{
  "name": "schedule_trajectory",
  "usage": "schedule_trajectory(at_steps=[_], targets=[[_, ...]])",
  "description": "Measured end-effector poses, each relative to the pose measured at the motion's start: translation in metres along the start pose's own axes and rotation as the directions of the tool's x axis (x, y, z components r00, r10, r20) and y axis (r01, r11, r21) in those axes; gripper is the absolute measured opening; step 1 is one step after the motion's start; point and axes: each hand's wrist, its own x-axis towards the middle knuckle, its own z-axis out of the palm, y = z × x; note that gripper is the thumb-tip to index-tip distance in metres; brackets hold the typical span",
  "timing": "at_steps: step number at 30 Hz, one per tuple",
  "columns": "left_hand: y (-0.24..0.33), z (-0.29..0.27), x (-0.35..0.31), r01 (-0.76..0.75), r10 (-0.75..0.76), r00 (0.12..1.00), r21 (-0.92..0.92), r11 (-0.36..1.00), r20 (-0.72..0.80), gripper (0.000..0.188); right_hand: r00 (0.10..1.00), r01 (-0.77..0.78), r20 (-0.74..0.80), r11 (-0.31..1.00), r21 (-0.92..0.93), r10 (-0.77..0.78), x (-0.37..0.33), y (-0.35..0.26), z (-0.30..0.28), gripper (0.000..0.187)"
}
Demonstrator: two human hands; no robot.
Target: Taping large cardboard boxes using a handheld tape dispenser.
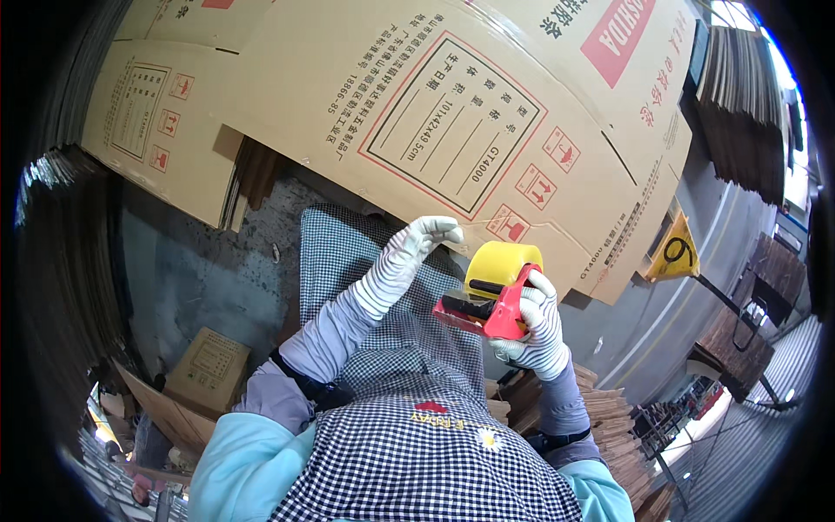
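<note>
My right hand (541,326) is closed around a tape dispenser (504,324), its fingers wrapped on the right side of the red frame. The fat yellow tape roll (496,261) sits at the end away from me, and the dispenser is up in front of my body, over my lap and just beside the near edge of the big printed cardboard (296,96). My left hand (422,239) is near that same edge, fingers bent and bunched toward the tips; I cannot tell whether they pinch anything, or whether they touch the board. Both hands wear pale striped gloves (391,274).

I judge the dispenser to be stiff and light enough for one hand, though a roll this thick probably makes it far-end heavy, so it may want to tip. The red frame looks like the best hold: firm, with my fingers clear of the roll so it can spin, and away from the cutting end, which may be sharp. The tape is likely slick on its outside and sticky beneath. The cardboard seems light for its breadth but floppy along its folds; I would take it by an edge, where its face will not crease.
</note>
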Motion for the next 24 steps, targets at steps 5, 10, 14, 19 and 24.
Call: schedule_trajectory(at_steps=[5,10,14,19,24], targets=[[0.031,0.003,-0.005,-0.16,0.128,0.982,0.26,0.952,0.136,0.068,0.994,0.058,-0.084,0.993,-0.107,-0.067,0.012,-0.001,0.001,0.055],[0.059,0.04,-0.002,-0.348,0.129,0.922,0.637,0.688,0.364,0.067,0.997,0.072,-0.005,0.993,-0.097,-0.073,0.022,-0.002,-0.006,0.055],[0.043,0.058,-0.014,0.149,-0.151,0.987,0.031,0.988,0.049,0.032,0.999,0.018,0.039,1.0,-0.008,-0.018,0.025,0.002,-0.01,0.06],[0.03,0.02,-0.005,0.254,-0.251,0.926,-0.025,0.967,-0.283,0.027,0.99,-0.112,0.101,0.982,0.15,0.097,0.037,0.01,0.022,0.064],[0.063,-0.06,0.007,0.093,0.514,0.553,0.661,0.745,-0.656,0.02,0.798,-0.485,0.353,0.868,-0.103,0.488,0.071,0.022,0.039,0.077]])
